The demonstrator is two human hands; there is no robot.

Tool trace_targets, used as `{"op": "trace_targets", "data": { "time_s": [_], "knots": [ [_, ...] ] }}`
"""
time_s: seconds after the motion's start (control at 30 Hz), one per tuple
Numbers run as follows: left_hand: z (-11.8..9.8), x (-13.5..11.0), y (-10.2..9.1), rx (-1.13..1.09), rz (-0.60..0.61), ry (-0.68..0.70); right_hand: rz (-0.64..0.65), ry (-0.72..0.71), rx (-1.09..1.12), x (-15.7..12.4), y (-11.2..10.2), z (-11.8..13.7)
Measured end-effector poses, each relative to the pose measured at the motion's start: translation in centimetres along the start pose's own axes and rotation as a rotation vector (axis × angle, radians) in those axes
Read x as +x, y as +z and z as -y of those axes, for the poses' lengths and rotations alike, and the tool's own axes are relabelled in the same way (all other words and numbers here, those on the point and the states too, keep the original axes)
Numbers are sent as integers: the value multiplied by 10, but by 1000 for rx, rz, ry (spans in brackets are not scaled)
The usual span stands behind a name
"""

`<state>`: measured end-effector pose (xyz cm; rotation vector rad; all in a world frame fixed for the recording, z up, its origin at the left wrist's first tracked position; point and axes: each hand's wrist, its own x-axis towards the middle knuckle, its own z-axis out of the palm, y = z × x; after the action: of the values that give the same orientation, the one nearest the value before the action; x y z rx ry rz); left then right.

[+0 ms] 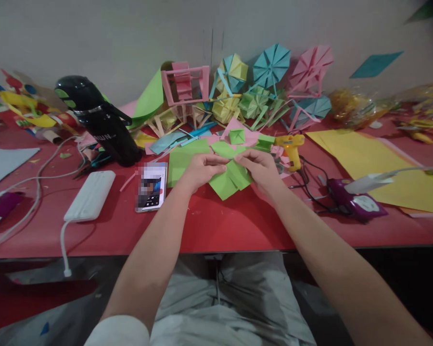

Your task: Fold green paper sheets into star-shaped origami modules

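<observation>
My left hand point(201, 169) and my right hand point(260, 167) meet over a folded green paper piece point(228, 180) on the red table point(216, 226). Both hands have their fingers pinched on the paper's upper folds. The lower part of the green paper rests on the table between my wrists. Flat green sheets point(182, 161) lie just behind my left hand. Small folded green pieces point(237, 136) sit further back on pink paper.
A phone point(151, 187) lies left of my hands, with a white power bank point(90, 194) and a black bottle point(101, 120) beyond. A yellow glue gun point(290, 146), yellow sheets point(375, 163) and a power strip point(357, 204) are on the right. Paper models point(270, 65) line the wall.
</observation>
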<state>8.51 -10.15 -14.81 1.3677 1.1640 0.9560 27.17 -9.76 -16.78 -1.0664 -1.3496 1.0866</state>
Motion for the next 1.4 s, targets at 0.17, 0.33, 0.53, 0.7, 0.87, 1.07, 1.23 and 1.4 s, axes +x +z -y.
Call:
{"op": "trace_targets", "data": {
  "time_s": [0.17,0.33,0.53,0.7,0.87,1.07,1.23,1.4],
  "knots": [
    [0,0,-1,-15,-57,28,57,84,32,-2,-1,3],
    [-1,0,-4,-29,-97,2,94,135,17,-4,-4,7],
    [-3,1,-5,-104,-56,-83,93,53,-76,-2,-5,5],
    [-6,-2,-3,-80,-38,-156,89,-34,-164,-1,-7,1],
    [0,-1,-2,-11,-21,-70,114,-59,-198,-1,-7,2],
    [5,5,-5,38,-134,57,125,-33,-217,-3,-5,4],
    [2,3,-5,87,-71,76,137,-103,-299,-2,-8,3],
    [-2,-1,-1,138,10,175,182,-66,-303,-2,-8,3]
  ]
}}
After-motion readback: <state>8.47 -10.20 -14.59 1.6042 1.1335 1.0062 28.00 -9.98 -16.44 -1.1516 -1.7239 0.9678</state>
